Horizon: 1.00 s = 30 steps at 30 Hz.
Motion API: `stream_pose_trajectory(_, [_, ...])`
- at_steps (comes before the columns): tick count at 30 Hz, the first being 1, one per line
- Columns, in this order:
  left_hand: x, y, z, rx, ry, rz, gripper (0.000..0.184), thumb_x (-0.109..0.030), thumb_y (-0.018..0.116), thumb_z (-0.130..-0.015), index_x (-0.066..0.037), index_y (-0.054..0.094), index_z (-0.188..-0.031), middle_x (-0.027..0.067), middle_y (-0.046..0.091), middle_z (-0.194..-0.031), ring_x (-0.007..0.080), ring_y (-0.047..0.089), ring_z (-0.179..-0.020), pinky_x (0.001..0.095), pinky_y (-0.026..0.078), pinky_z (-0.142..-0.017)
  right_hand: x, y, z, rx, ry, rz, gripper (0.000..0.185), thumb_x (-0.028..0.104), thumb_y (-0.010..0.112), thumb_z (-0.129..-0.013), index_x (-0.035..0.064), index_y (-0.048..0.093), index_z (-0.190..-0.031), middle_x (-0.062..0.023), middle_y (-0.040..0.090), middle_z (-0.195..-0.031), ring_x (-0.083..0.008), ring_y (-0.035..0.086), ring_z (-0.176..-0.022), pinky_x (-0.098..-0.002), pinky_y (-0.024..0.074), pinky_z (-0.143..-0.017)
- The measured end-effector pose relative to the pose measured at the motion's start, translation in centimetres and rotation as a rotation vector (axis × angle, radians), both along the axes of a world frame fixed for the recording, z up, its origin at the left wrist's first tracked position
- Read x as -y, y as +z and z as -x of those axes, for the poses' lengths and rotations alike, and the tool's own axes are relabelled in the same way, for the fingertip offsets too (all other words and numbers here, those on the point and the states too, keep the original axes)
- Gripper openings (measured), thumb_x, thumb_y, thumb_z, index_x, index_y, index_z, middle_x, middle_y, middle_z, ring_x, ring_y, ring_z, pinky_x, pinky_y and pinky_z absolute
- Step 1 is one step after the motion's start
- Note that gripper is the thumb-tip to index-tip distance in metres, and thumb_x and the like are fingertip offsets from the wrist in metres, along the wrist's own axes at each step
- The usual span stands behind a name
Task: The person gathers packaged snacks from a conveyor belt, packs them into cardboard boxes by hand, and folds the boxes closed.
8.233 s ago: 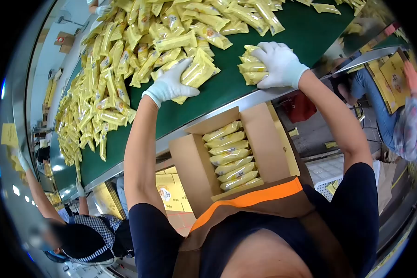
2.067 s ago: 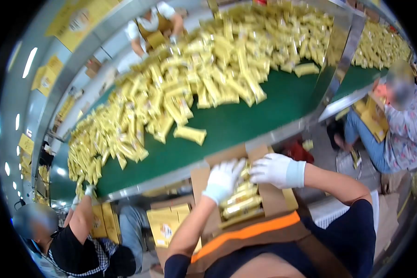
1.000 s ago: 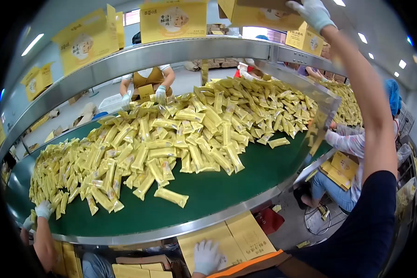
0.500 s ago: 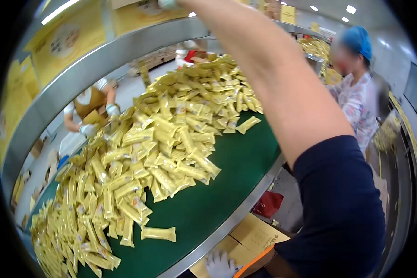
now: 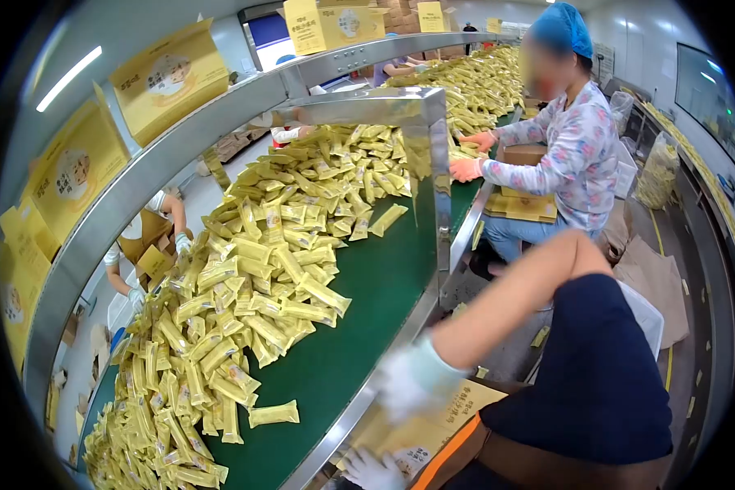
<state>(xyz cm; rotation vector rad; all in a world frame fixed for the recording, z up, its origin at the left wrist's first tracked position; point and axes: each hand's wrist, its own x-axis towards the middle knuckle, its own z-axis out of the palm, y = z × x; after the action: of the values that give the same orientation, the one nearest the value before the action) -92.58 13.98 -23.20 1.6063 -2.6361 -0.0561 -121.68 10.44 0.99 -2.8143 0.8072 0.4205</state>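
My left hand (image 5: 373,471), in a white glove, lies with spread fingers on the yellow printed carton (image 5: 453,412) at the bottom centre. My right hand (image 5: 404,381), also gloved, is smeared by motion just above that carton and beside the belt's metal edge (image 5: 347,420); its fingers cannot be made out. A big heap of yellow wrapped packets (image 5: 245,278) covers much of the green belt (image 5: 335,355). One loose packet (image 5: 274,414) lies apart from the heap, near the belt's front side.
A metal post (image 5: 434,180) stands at the belt's edge. At the right, a co-worker in a blue cap (image 5: 576,155) sits with orange gloves over packets. Another person's gloved hands (image 5: 136,300) reach the heap's far side. Yellow cartons (image 5: 171,77) stand on the overhead shelf.
My right hand has come down from the overhead shelf to the carton. My left hand stays on the carton, which was open with packets inside earlier. The view has turned right.
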Motion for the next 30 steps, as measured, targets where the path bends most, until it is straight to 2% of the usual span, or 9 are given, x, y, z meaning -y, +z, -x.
stream_pose_trajectory(2, [-0.4,-2.7,-1.2,-0.132,0.129,0.177,0.068,-0.050,0.057,-0.089,-0.005,0.049,-0.139,0.0194,0.049,-0.141,0.0394,0.044,-0.129,0.0526,0.036,-0.106,-4.6,-6.6,1.4,0.201,-0.247,-0.678,0.056,0.042,0.059,-0.090,0.0098,0.053,-0.135,-0.0181,0.064,-0.120,-0.0350,0.059,-0.112,-0.0448,0.0473,-0.096])
stream_pose_trajectory(5, [-1.0,-10.4,-3.0,-0.339,0.369,0.351,0.062,-0.039,0.061,-0.091,-0.003,0.047,-0.140,0.0183,0.054,-0.135,0.0368,0.051,-0.120,0.0481,0.043,-0.098,-8.7,-20.4,4.8,0.700,-1.059,-0.097,0.062,0.045,0.054,-0.091,0.0055,0.048,-0.139,-0.0219,0.050,-0.140,-0.0362,0.050,-0.127,-0.0442,0.0426,-0.104])
stream_pose_trajectory(8, [-1.4,-10.5,-8.4,-0.867,0.487,-0.549,0.062,-0.041,0.060,-0.095,0.002,0.046,-0.138,0.0213,0.056,-0.129,0.0363,0.053,-0.116,0.0414,0.044,-0.097,-11.6,-26.1,4.5,0.674,-1.653,-0.308,0.070,0.050,0.054,-0.089,0.0014,0.045,-0.139,-0.0235,0.051,-0.137,-0.0387,0.050,-0.126,-0.0425,0.0402,-0.105])
stream_pose_trajectory(11, [-1.8,-6.8,-7.7,-0.729,0.433,-0.413,0.063,-0.041,0.061,-0.095,0.002,0.046,-0.138,0.0222,0.056,-0.128,0.0352,0.053,-0.116,0.0402,0.043,-0.098,-13.4,-25.0,2.3,0.663,-1.672,-0.492,0.081,0.052,0.056,-0.089,0.0011,0.034,-0.147,-0.0267,0.043,-0.145,-0.0382,0.044,-0.134,-0.0393,0.0372,-0.109])
stream_pose_trajectory(15, [-2.4,-3.4,-5.0,-0.562,0.367,-0.243,0.064,-0.042,0.062,-0.094,0.002,0.047,-0.138,0.0233,0.056,-0.126,0.0337,0.052,-0.115,0.0386,0.042,-0.099,-12.8,-29.8,4.6,1.228,-1.713,-0.745,0.075,0.034,0.066,-0.085,0.0027,0.038,-0.147,-0.0194,0.045,-0.146,-0.0301,0.045,-0.134,-0.0376,0.0390,-0.107])
stream_pose_trajectory(18, [-0.7,-11.3,-8.1,-0.987,0.387,-0.253,0.064,-0.042,0.064,-0.094,0.000,0.046,-0.139,0.0221,0.057,-0.126,0.0280,0.054,-0.113,0.0384,0.041,-0.100,-13.2,-29.7,5.1,1.393,-1.734,-0.875,0.074,0.025,0.069,-0.082,0.0032,0.040,-0.146,-0.0176,0.047,-0.145,-0.0283,0.047,-0.131,-0.0377,0.0403,-0.105])
stream_pose_trajectory(25, [-4.3,11.9,-1.0,-1.182,0.608,-0.252,0.064,-0.036,0.063,-0.095,0.000,0.041,-0.143,0.0206,0.046,-0.143,0.0325,0.048,-0.122,0.0434,0.040,-0.105,-15.8,-16.3,4.5,1.160,-1.595,-0.443,0.069,0.031,0.069,-0.085,0.0062,0.036,-0.141,-0.0212,0.055,-0.131,-0.0319,0.052,-0.125,-0.0395,0.0409,-0.104])
stream_pose_trajectory(28, [-2.6,14.4,-1.9,-1.445,0.349,-0.430,0.051,-0.020,0.060,-0.094,0.001,0.047,-0.138,0.0208,0.051,-0.135,0.0288,0.050,-0.120,0.0398,0.042,-0.102,-14.5,-10.4,5.0,1.140,-1.206,0.516,0.093,0.028,0.074,-0.080,-0.0031,0.021,-0.151,-0.0257,0.036,-0.150,-0.0356,0.037,-0.140,-0.0387,0.0319,-0.113])
stream_pose_trajectory(30, [-0.3,17.1,-3.3,-0.993,0.508,-0.944,0.055,-0.017,0.059,-0.093,0.001,0.041,-0.142,0.0193,0.052,-0.134,0.0272,0.051,-0.120,0.0385,0.043,-0.101,-12.8,-6.5,4.9,1.038,-1.143,0.855,0.086,0.028,0.077,-0.078,-0.0012,0.033,-0.146,-0.0231,0.038,-0.149,-0.0381,0.039,-0.137,-0.0437,0.0325,-0.112])
